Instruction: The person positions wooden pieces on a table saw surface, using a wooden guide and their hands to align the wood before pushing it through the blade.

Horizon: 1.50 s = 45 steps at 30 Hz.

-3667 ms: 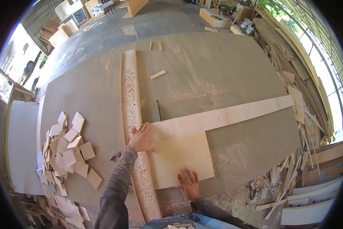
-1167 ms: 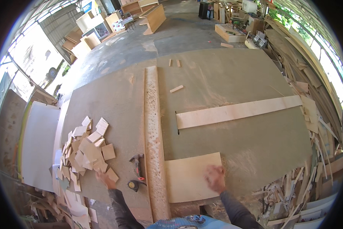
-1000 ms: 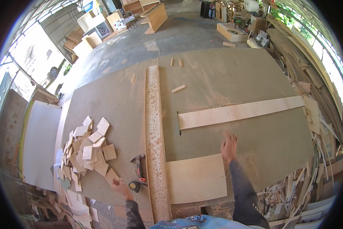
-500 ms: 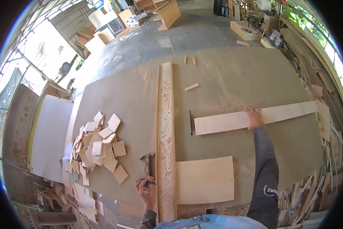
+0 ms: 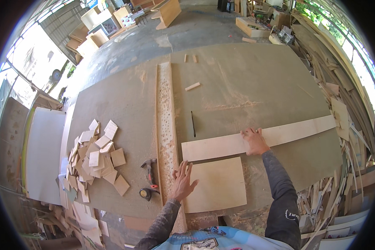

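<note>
Head view: right hand [image 5: 255, 141], fingers loosely parted, is resting on the long pale strip [image 5: 300, 132], which is lying across the table [image 5: 133, 100] just beyond the square panel [image 5: 216, 185]. Left hand [image 5: 182, 183], fingers fanned wide, is hovering or resting at the panel's left edge, beside the pitted rail [image 5: 166, 104]; exact contact cannot be told.
</note>
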Motion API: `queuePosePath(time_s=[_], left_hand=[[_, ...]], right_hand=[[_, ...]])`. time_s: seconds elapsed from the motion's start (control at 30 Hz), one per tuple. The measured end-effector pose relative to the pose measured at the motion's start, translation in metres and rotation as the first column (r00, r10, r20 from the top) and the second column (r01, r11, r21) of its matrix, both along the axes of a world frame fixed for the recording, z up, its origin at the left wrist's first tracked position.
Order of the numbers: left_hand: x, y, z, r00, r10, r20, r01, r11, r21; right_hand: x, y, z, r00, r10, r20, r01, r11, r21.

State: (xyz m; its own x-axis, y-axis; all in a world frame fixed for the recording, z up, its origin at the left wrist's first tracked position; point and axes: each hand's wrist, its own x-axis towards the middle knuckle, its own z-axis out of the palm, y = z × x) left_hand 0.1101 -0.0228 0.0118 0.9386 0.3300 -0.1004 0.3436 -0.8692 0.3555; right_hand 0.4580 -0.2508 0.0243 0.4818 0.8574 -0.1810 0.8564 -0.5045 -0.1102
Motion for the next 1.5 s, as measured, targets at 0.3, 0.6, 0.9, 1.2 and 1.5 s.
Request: queuePosePath(time_s=[0.3, 0.6, 0.9, 1.2, 1.5], left_hand=[[0.019, -0.005, -0.016, 0.978, 0.022, -0.208, -0.036, 0.997, -0.061], [0.023, -0.006, -0.01, 0.965, 0.062, -0.253, -0.071, 0.997, -0.027], [0.027, 0.005, -0.005, 0.982, 0.059, -0.177, -0.063, 0.998, -0.014], [0.072, 0.077, 0.011, 0.969, -0.168, -0.183, 0.174, 0.984, 0.018], [0.072, 0.095, -0.017, 0.967, -0.186, -0.176, 0.17, 0.98, -0.099]], right_hand=[[0.004, -0.004, -0.022, 0.969, 0.124, -0.213, -0.114, 0.992, 0.057], [0.031, -0.061, -0.012, 0.999, 0.01, -0.048, -0.01, 1.0, 0.003], [0.031, -0.051, -0.037, 0.986, 0.014, -0.168, 0.012, 0.988, 0.153], [0.031, -0.05, -0.034, 0.984, 0.041, -0.175, -0.015, 0.989, 0.146], [-0.011, -0.06, -0.05, 0.992, -0.12, -0.04, 0.127, 0.923, 0.363]])
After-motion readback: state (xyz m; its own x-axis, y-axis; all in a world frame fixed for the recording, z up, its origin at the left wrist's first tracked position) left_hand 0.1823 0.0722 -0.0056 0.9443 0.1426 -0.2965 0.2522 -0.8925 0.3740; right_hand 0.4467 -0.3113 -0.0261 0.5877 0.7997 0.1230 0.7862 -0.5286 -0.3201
